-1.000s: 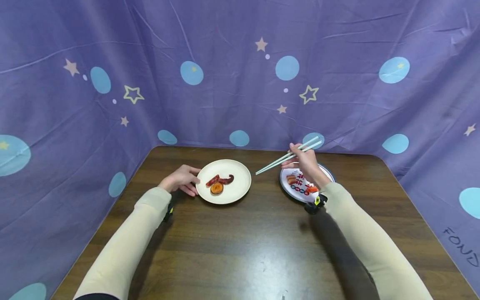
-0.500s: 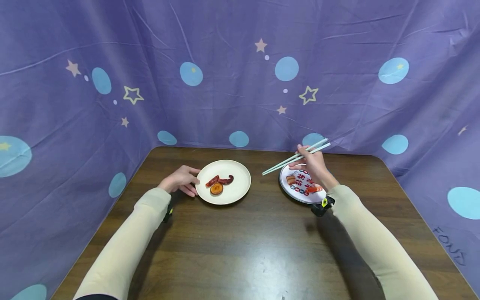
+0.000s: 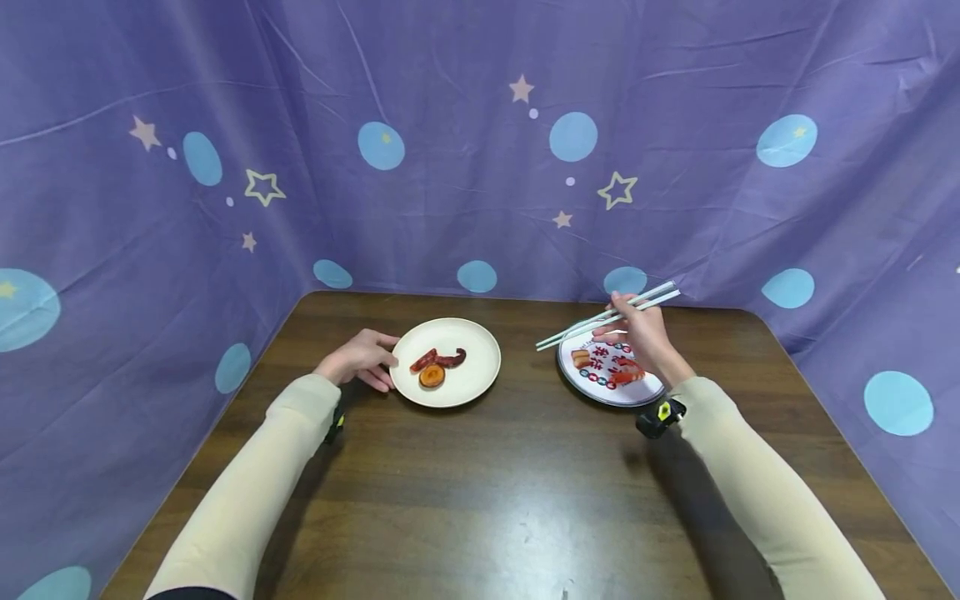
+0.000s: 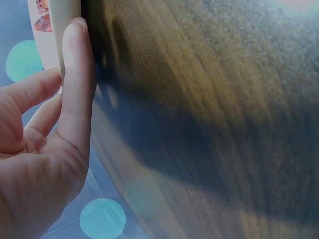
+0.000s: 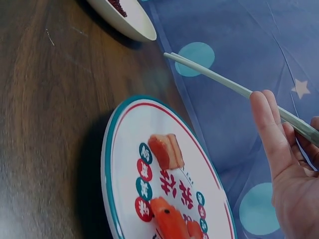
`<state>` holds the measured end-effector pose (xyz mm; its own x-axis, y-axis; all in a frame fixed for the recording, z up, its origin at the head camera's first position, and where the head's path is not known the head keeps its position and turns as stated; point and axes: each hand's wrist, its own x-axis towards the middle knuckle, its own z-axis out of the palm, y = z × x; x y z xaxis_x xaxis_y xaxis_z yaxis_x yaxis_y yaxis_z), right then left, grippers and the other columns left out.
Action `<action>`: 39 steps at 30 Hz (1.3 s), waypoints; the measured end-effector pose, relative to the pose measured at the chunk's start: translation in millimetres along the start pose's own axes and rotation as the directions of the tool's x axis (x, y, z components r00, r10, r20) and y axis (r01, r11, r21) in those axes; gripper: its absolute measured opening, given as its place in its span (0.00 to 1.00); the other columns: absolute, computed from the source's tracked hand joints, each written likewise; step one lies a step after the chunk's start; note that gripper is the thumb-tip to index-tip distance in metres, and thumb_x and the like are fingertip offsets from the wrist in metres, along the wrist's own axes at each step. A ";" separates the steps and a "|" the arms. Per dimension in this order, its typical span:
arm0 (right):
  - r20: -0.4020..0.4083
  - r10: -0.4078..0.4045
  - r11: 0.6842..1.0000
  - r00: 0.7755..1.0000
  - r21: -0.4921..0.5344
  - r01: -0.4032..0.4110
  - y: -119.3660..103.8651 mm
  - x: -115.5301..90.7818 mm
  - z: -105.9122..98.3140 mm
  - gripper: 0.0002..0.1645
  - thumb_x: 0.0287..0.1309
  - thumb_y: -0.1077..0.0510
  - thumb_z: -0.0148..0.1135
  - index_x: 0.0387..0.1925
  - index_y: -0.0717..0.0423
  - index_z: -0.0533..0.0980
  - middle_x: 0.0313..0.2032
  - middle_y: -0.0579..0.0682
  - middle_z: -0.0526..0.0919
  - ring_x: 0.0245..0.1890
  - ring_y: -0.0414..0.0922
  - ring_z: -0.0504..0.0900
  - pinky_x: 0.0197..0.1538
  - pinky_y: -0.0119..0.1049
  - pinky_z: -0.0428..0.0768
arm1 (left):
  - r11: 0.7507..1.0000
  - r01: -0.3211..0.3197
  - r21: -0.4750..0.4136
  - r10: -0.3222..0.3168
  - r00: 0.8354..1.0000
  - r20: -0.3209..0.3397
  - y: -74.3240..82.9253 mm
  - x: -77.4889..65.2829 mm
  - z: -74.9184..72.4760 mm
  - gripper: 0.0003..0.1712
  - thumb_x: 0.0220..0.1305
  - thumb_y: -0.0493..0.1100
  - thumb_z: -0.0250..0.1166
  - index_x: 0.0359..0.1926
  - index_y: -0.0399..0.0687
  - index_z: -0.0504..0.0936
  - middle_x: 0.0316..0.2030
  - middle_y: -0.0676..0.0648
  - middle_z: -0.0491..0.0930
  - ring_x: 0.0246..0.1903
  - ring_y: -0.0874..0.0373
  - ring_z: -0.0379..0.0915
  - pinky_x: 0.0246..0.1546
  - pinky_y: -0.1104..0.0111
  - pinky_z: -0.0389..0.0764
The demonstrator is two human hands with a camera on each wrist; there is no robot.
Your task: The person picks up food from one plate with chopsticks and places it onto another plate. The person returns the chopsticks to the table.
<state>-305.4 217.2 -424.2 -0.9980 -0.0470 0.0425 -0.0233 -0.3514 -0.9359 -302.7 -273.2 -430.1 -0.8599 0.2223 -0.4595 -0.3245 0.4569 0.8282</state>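
My left hand (image 3: 362, 358) pinches the left rim of a cream plate (image 3: 480, 358), thumb and fingers on either side of the edge in the left wrist view. On that plate lie a red strip of food (image 3: 423, 360), a dark red curled tentacle-like piece (image 3: 452, 360) and a round orange slice (image 3: 432, 376). My right hand (image 3: 647, 335) holds pale green chopsticks (image 3: 570, 332), their tips close together, pointing left with nothing between them. Below that hand is a white patterned plate (image 5: 124, 119) bearing a brown layered block (image 5: 166, 152) and a red shrimp-like piece (image 5: 172, 219).
Both plates stand on a brown wooden table (image 3: 450, 483), with a strip of tabletop between them. Purple curtains (image 3: 480, 200) with stars and blue dots rise behind the table and at both sides.
My right hand and the chopsticks have shifted right, the tips moving from near the cream plate toward the patterned plate. More of the shrimp-like piece shows. My left hand has stayed on the cream plate.
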 end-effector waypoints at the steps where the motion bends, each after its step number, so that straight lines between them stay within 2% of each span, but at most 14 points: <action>1: -0.003 0.000 1.000 1.000 0.001 0.000 -0.2 -0.4 -1.7 0.17 0.81 0.57 0.54 0.41 0.70 0.69 0.28 0.57 0.83 0.23 0.52 0.89 0.33 0.46 0.93 | 1.000 -0.001 0.001 0.001 1.000 0.001 -0.1 0.5 -0.2 0.40 0.72 0.28 0.58 0.81 0.32 0.54 0.38 0.28 0.84 0.22 0.50 0.86 0.29 0.58 0.93; 5: -0.005 0.003 1.000 1.000 0.022 -0.002 -2.2 -4.2 -8.6 0.17 0.81 0.57 0.54 0.40 0.72 0.69 0.31 0.56 0.81 0.24 0.53 0.90 0.35 0.47 0.93 | 1.000 0.003 0.007 -0.003 1.000 0.004 0.6 0.8 0.1 0.41 0.72 0.28 0.58 0.81 0.32 0.54 0.39 0.28 0.84 0.23 0.50 0.86 0.30 0.58 0.94; 12: 0.004 -0.017 0.998 1.000 0.055 0.017 -8.6 -10.8 -21.5 0.16 0.81 0.58 0.54 0.39 0.69 0.70 0.28 0.58 0.84 0.24 0.55 0.90 0.34 0.48 0.92 | 1.000 0.000 0.011 0.000 1.000 0.002 3.7 0.8 0.9 0.40 0.72 0.28 0.58 0.81 0.32 0.55 0.40 0.27 0.84 0.23 0.50 0.86 0.31 0.57 0.94; 19: -0.021 -0.026 0.999 0.999 0.024 0.026 -10.4 -17.8 -35.0 0.16 0.80 0.56 0.55 0.37 0.65 0.73 0.29 0.56 0.84 0.24 0.53 0.90 0.34 0.48 0.92 | 1.000 -0.006 0.010 0.006 1.000 0.002 2.6 1.2 0.0 0.40 0.72 0.28 0.58 0.81 0.32 0.55 0.39 0.29 0.84 0.23 0.50 0.86 0.31 0.57 0.94; 28: 0.024 -0.014 0.996 1.000 0.089 0.012 -19.4 -30.7 -53.3 0.15 0.81 0.58 0.53 0.38 0.67 0.74 0.31 0.56 0.84 0.26 0.53 0.90 0.37 0.49 0.93 | 1.000 -0.009 0.011 0.009 1.000 0.007 -1.0 1.6 1.0 0.41 0.71 0.28 0.58 0.81 0.31 0.55 0.35 0.30 0.84 0.22 0.51 0.86 0.29 0.58 0.93; 39: 0.041 -0.008 0.999 0.999 0.051 0.006 -29.4 -43.4 -79.8 0.16 0.83 0.58 0.50 0.39 0.66 0.75 0.29 0.55 0.86 0.27 0.52 0.91 0.36 0.47 0.93 | 1.000 -0.010 0.014 0.010 1.000 0.013 1.4 -0.1 0.2 0.41 0.71 0.27 0.57 0.81 0.31 0.54 0.34 0.31 0.84 0.23 0.50 0.86 0.30 0.58 0.94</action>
<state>-266.1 304.2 -426.5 -0.9945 -0.0829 0.0643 -0.0261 -0.3989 -0.9166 -303.0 -272.4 -429.0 -0.8578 0.2379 -0.4555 -0.3106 0.4662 0.8284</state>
